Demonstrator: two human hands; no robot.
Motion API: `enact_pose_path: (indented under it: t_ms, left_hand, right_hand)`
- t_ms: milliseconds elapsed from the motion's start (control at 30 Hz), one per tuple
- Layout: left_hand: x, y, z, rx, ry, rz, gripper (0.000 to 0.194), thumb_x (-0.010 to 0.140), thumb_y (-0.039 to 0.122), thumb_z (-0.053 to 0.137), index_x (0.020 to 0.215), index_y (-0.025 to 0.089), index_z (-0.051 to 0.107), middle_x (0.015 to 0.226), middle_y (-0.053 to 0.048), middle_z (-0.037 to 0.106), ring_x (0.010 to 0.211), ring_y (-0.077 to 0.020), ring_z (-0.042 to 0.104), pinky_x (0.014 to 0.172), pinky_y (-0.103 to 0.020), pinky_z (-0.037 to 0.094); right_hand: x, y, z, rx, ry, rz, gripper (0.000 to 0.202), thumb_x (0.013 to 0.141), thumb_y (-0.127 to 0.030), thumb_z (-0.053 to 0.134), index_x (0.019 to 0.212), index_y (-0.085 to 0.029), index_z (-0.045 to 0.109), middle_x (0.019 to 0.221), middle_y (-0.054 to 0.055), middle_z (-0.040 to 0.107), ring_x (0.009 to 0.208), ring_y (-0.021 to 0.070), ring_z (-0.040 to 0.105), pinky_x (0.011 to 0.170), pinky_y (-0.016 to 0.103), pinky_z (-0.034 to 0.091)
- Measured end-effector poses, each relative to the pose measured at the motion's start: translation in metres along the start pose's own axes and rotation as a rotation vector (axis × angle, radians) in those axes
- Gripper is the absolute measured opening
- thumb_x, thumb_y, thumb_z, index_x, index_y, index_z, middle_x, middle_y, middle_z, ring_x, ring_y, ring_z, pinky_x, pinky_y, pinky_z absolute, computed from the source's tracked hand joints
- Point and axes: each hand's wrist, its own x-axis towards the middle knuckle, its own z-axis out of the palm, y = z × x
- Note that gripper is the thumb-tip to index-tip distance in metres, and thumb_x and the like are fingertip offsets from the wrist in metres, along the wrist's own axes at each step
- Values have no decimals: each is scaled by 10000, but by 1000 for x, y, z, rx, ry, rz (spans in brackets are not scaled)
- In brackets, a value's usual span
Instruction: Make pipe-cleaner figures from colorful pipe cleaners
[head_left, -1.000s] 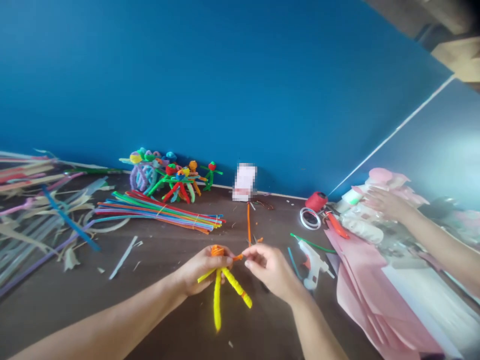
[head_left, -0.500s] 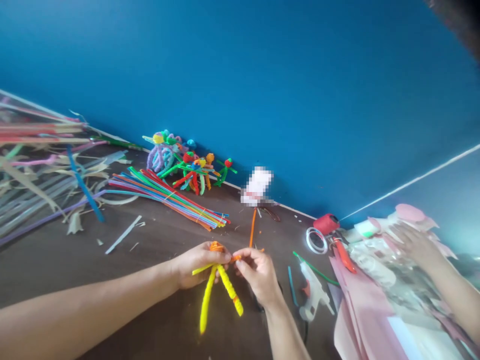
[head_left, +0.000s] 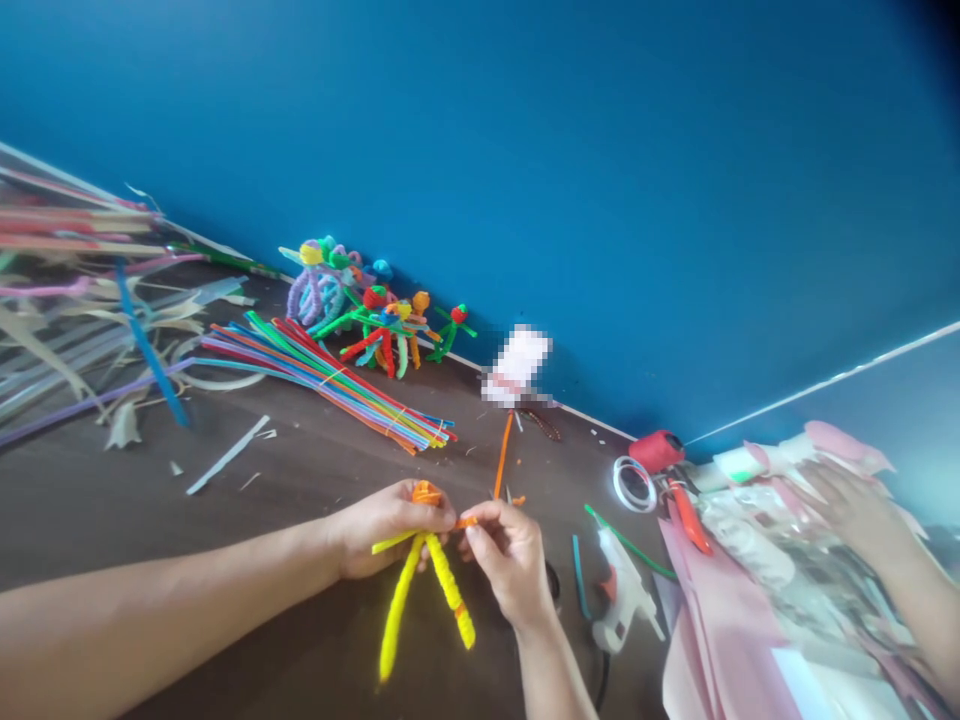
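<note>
Between the fingers of my left hand [head_left: 386, 530] is a pipe-cleaner figure [head_left: 444, 580] with an orange coiled top and yellow limbs that hang down. Its orange arm sticks out to the right, and my right hand [head_left: 510, 560] pinches the end of it between thumb and fingers. An orange band wraps one yellow leg near its tip. Beyond my hands an orange stick [head_left: 505, 455] lies on the dark table [head_left: 315, 620].
Pipe cleaners [head_left: 337, 380] lie bundled at left-centre, with finished figures [head_left: 382, 310] behind. A glue gun [head_left: 626, 590], red-handled pliers [head_left: 688, 517] and pink sheets [head_left: 720, 620] are at right. Another person's hand [head_left: 847, 500] touches plastic bags there. Strips [head_left: 67, 330] are heaped left.
The figure's yellow legs have swung slightly left and down. Both my hands keep their grip. The view has shifted a little.
</note>
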Motion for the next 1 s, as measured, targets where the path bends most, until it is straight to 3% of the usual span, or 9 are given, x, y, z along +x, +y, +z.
enact_pose_path:
  t_ms: [433, 1000]
  left_hand:
    - [-2, 3, 5, 17, 37, 9, 119, 586, 189, 638, 581, 108, 551, 474, 8, 519, 378, -69, 463, 380, -170, 379]
    - [-2, 2, 5, 44, 21, -9, 116, 578, 190, 649, 588, 109, 568, 483, 3, 536, 366, -74, 453, 398, -206, 399]
  right_hand:
    - [-1, 1, 3, 26, 20, 11, 77, 755, -221, 531, 760, -173, 590, 598, -13, 584, 527, 96, 549, 497, 192, 452]
    - [-3, 6, 12, -85, 154, 21, 62, 707, -210, 508, 667, -173, 536, 482, -47, 496, 381, 71, 456, 379, 177, 378]
